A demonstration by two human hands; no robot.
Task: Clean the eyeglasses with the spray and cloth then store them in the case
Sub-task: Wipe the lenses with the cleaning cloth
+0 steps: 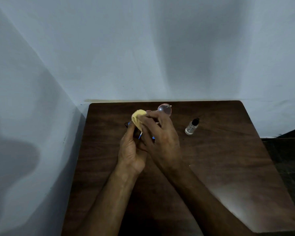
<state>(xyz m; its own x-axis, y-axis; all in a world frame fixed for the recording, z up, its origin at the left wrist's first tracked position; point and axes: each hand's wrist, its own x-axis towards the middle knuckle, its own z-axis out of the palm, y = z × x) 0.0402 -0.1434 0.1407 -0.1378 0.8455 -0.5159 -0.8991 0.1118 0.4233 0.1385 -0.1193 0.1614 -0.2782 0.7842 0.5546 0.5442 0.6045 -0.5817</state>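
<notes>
Both hands are closed on their work above the far half of the dark brown wooden table (220,159). The left hand (131,150) has thumb and fingers curled up round a soft yellow cloth (138,119). The right hand (162,138) has its fingers curled across the frame of the pink-rimmed eyeglasses (164,109), with its forefinger reaching over to touch the cloth.

By my reading this is the wiping step: the cloth is bunched over the left lens, while the right lens stands bare beyond the right hand's fingers. The next move probably calls for shifting the cloth to that bare lens with light pressure, keeping the hold on the frame and not on the glass.

That bare lens is rounded and thin-rimmed, and it catches a pale glint. Slim blue and white strips between the palms look like the folded temples.

A small clear spray bottle with a black cap (192,127) stands on the table, right of the hands and well apart from them.

No case can be made out. A small dark outline (126,124) just left of the cloth is too hidden to identify.
</notes>
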